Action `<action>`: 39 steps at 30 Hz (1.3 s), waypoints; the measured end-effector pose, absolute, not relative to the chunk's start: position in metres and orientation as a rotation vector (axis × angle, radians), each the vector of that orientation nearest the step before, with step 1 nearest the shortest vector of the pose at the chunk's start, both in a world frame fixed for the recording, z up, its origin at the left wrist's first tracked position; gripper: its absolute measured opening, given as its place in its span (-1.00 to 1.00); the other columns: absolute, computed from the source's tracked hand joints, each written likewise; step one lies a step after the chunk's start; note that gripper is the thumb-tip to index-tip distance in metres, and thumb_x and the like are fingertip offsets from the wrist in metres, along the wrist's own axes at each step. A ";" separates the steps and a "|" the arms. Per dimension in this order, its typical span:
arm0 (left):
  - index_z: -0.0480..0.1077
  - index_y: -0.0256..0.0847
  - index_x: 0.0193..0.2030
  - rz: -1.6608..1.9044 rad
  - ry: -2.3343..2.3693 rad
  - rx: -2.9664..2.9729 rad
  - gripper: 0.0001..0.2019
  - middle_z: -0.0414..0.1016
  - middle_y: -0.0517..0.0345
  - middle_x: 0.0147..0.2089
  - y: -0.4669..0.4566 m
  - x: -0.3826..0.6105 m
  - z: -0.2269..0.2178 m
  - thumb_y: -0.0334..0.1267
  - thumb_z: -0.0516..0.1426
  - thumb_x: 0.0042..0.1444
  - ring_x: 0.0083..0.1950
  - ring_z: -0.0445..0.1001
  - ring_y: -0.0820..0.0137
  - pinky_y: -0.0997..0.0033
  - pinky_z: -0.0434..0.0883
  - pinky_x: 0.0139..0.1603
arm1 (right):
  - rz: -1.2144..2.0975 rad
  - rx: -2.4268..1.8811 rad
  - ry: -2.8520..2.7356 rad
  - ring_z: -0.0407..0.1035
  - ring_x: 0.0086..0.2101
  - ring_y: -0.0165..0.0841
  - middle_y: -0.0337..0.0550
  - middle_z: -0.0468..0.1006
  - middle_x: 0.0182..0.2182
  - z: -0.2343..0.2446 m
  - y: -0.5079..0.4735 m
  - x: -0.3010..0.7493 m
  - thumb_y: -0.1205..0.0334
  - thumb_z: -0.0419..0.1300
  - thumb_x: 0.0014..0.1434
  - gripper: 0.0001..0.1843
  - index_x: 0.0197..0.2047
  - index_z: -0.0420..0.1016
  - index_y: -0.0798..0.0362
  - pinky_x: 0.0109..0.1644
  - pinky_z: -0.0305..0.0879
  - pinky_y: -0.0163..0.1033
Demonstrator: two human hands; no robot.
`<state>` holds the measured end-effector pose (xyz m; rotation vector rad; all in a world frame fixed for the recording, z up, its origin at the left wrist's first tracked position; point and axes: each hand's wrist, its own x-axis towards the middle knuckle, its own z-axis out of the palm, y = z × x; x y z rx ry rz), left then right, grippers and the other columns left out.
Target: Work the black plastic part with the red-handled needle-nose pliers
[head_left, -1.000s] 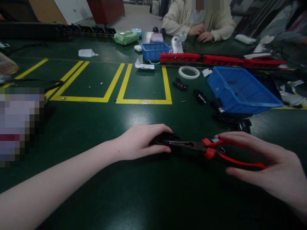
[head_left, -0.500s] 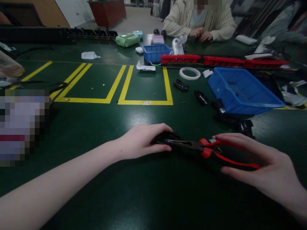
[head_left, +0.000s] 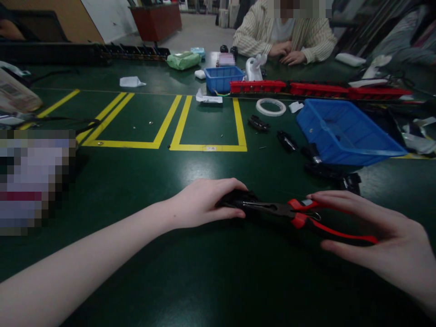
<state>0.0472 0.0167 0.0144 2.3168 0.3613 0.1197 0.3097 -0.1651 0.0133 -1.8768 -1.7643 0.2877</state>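
Observation:
My left hand [head_left: 200,203] lies closed over a small black part [head_left: 238,198] and pins it to the dark green table [head_left: 211,277]. My right hand [head_left: 371,236] grips the red handles of a pair of long-nose pliers [head_left: 293,213]. The pliers' dark jaws reach left and touch the black part just past my left fingertips. Most of that part is hidden under my fingers.
A large blue bin [head_left: 344,132] sits tilted at the right, with several black parts [head_left: 327,172] beside it. Farther back lie a tape roll [head_left: 271,106], a small blue bin [head_left: 223,78] and red strips [head_left: 320,88]. Yellow lines [head_left: 207,147] mark the table. A person in a striped shirt [head_left: 289,36] sits opposite.
Both hands, the pliers and the black part keep the same pose. The view has tilted slightly, so everything sits a little lower in the frame.

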 end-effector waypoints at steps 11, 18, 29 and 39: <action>0.28 -0.22 0.09 0.120 0.375 2.334 -0.64 0.50 0.13 -0.06 0.016 0.047 0.016 -0.17 0.18 0.20 -0.17 0.49 0.37 0.46 0.33 -0.26 | 0.335 -1.837 -1.735 0.45 -0.03 -0.16 -0.33 0.52 0.00 0.010 -0.163 0.304 0.02 0.35 -0.06 -0.44 0.07 0.41 -0.37 0.01 0.47 -0.01; 0.28 -0.21 0.08 0.104 0.367 2.339 -0.65 0.50 0.13 -0.06 0.016 0.047 0.016 -0.15 0.17 0.21 -0.19 0.48 0.37 0.45 0.32 -0.28 | 0.319 -1.826 -1.761 0.47 -0.05 -0.16 -0.30 0.53 -0.01 0.012 -0.162 0.306 0.04 0.35 -0.06 -0.45 0.05 0.44 -0.31 -0.01 0.48 -0.06; 0.28 -0.16 0.10 0.120 0.351 2.317 -0.65 0.49 0.18 -0.05 0.017 0.046 0.012 -0.14 0.17 0.22 -0.16 0.48 0.39 0.44 0.34 -0.23 | 0.300 -1.820 -1.787 0.47 -0.05 -0.19 -0.23 0.54 -0.01 0.008 -0.164 0.316 0.03 0.37 -0.08 -0.41 0.07 0.44 -0.24 -0.02 0.48 -0.17; 0.28 -0.16 0.09 0.114 0.357 2.307 -0.65 0.49 0.18 -0.07 0.016 0.046 0.013 -0.15 0.17 0.21 -0.17 0.48 0.39 0.44 0.34 -0.24 | 0.247 -1.847 -1.816 0.45 -0.02 -0.15 -0.19 0.54 0.01 0.003 -0.165 0.321 0.00 0.38 -0.11 -0.37 0.08 0.45 -0.21 0.01 0.45 -0.13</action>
